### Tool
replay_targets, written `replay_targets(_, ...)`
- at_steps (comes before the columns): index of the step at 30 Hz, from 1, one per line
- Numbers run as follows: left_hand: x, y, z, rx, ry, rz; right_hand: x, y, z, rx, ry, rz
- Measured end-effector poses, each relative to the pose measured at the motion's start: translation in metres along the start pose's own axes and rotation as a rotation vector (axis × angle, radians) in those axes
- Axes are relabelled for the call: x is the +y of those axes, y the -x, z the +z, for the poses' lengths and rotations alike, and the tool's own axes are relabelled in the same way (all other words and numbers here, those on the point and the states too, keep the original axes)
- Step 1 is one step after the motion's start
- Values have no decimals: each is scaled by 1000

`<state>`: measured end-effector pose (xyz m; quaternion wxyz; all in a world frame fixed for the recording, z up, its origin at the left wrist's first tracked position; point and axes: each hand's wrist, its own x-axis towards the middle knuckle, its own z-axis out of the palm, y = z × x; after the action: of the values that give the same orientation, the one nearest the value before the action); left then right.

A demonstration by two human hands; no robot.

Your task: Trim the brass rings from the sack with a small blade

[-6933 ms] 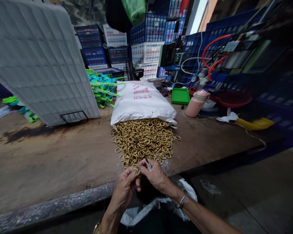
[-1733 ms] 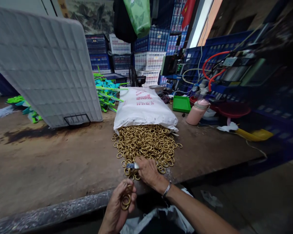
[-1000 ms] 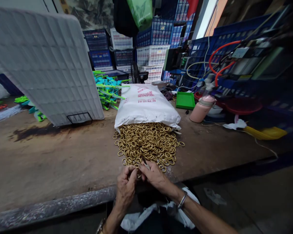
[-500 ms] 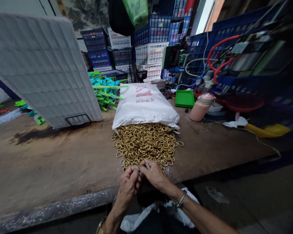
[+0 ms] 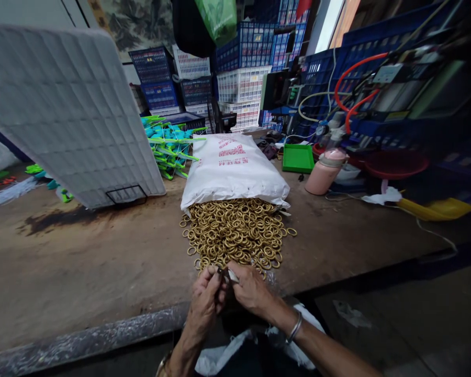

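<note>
Both my hands meet at the near edge of a pile of gold-coloured rings (image 5: 235, 230) on the table. My left hand (image 5: 204, 296) is closed, thumb and fingertips pinching a small piece that looks like one of the rings, mostly covered by the fingers. Gripped in my right hand (image 5: 253, 293) is a small knife (image 5: 233, 276) with a pale, flat blade, its tip close to the left fingertips. Behind the pile lies a white sack (image 5: 235, 173) with red print, and the rings spread out from its near end.
A large white ribbed panel (image 5: 70, 115) stands tilted on the left, beside green and turquoise plastic parts (image 5: 170, 144). To the right are a green tray (image 5: 298, 158), a pink bottle (image 5: 325, 172) and a yellow scoop-like piece (image 5: 435, 208). Stacked crates (image 5: 243, 84) fill the back.
My right hand has turned, so the knife now points toward the left fingertips instead of up and away. The left hand has stayed nearly in place.
</note>
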<state>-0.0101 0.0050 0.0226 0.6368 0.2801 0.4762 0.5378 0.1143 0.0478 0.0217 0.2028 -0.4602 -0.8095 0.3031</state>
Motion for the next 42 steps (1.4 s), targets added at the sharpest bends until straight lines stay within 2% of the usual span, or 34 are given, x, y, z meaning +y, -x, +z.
replay_targets(5, -2, 3, -2, 8, -19, -1, -2, 0, -2, -71, 198, 36)
replay_targets(10, 9, 20, 0, -44, 47, -2, 3, -7, -8, -91, 324, 125)
replay_targets(13, 16, 29, -3, -46, 129, -28, 0, -13, -11, -80, 357, 102)
replay_targets(19, 13, 31, -33, 58, 211, -6, -18, -41, -2, -16, 370, -93)
replay_targets(22, 15, 34, -52, 115, 227, 47, -27, -57, 11, -72, 399, -187)
replay_targets(26, 20, 38, -70, 136, 328, 83, -38, -68, 29, -149, 489, -231)
replay_targets(33, 24, 44, -90, 112, 472, 60, -53, -76, 41, -261, 631, -135)
replay_targets(42, 24, 50, -101, 95, 569, 60, -55, -80, 45, -284, 706, -90)
